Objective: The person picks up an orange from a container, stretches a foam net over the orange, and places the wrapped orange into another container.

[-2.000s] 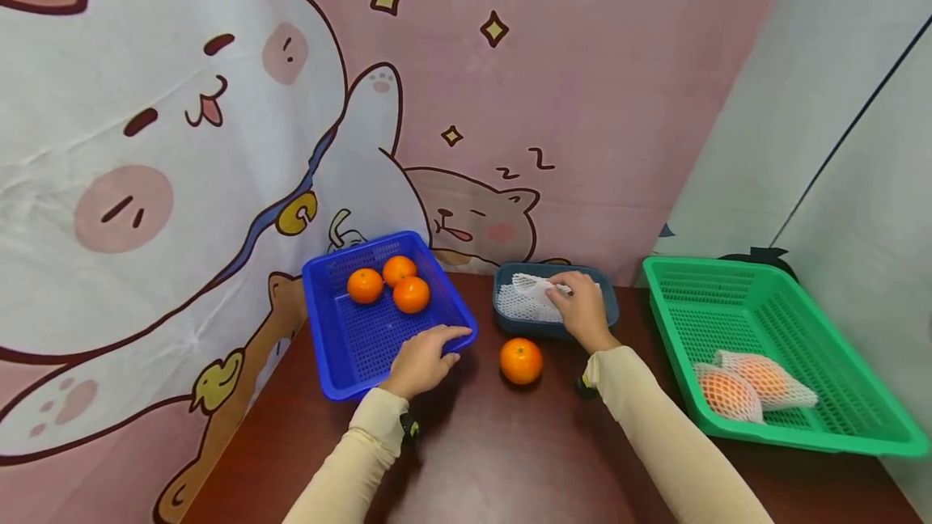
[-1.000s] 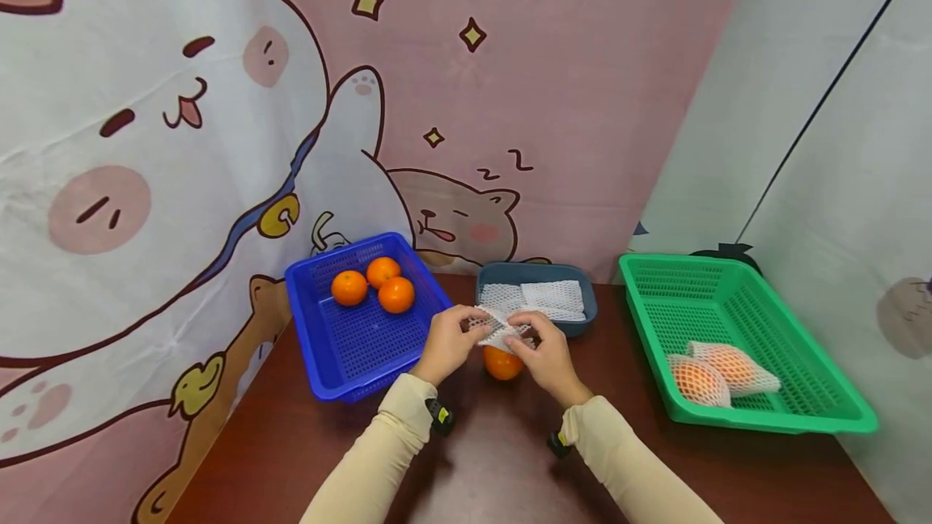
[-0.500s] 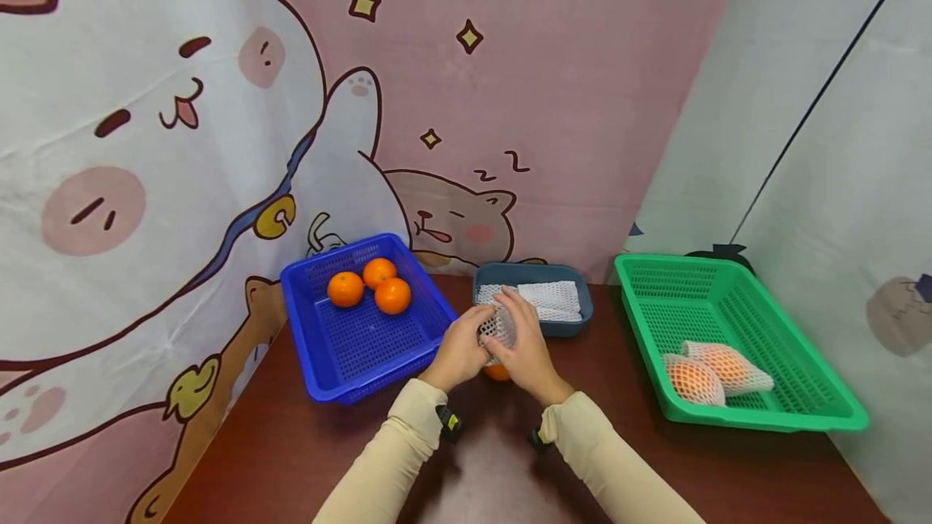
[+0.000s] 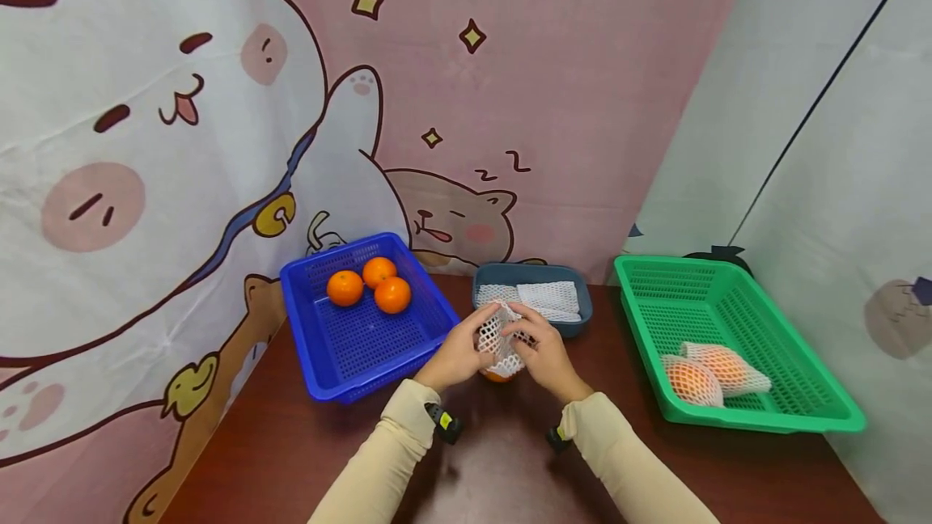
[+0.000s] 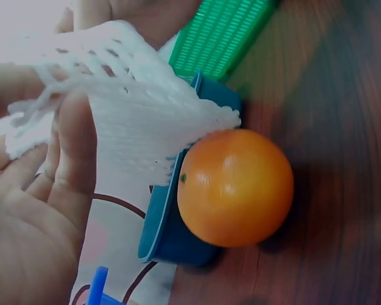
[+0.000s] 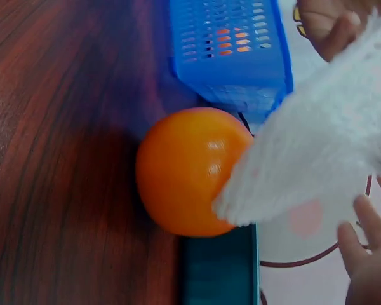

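Note:
A white foam fruit net is stretched between my two hands in the head view. My left hand holds its left side, the thumb against the mesh in the left wrist view. My right hand grips the other side with bent fingers. Below the net an orange sits on the table; the net's lower edge touches its top. In the right wrist view, the net overlaps the upper side of the orange. From the head, mostly the orange's lower edge shows.
On the left, a blue basket contains several oranges. A dark blue-grey tray with flat foam nets stands behind my hands. The green basket at right holds two net-wrapped fruits.
My right hand has brought a foam net from the tray to the orange. My left hand has left the blue basket's rim and joined it. The net has been spread and lowered onto the orange.

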Motion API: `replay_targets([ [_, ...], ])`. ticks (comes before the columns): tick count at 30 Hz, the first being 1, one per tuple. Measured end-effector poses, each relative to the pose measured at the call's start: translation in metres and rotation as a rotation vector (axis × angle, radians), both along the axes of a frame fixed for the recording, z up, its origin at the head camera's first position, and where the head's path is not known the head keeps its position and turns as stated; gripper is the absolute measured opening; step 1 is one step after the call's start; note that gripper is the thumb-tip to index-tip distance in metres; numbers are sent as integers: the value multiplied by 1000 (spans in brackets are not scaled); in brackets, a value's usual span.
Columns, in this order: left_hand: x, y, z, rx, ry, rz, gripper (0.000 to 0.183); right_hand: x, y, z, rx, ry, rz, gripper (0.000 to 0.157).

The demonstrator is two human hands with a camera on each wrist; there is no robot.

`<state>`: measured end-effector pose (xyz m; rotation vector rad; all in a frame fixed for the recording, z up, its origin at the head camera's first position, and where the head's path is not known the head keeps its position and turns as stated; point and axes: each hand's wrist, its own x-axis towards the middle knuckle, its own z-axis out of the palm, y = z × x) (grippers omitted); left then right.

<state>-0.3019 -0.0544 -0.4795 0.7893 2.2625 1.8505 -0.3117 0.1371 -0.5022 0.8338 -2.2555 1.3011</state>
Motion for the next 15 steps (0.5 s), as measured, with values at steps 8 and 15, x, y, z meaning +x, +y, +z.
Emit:
replay_targets([
  [8, 6, 0, 2, 174, -117, -116, 87, 18, 5, 25, -136, -381, 216, 68],
  [15, 13, -1, 12, 171, -86, -126, 84, 16, 12, 23, -47, -384, 196, 91],
])
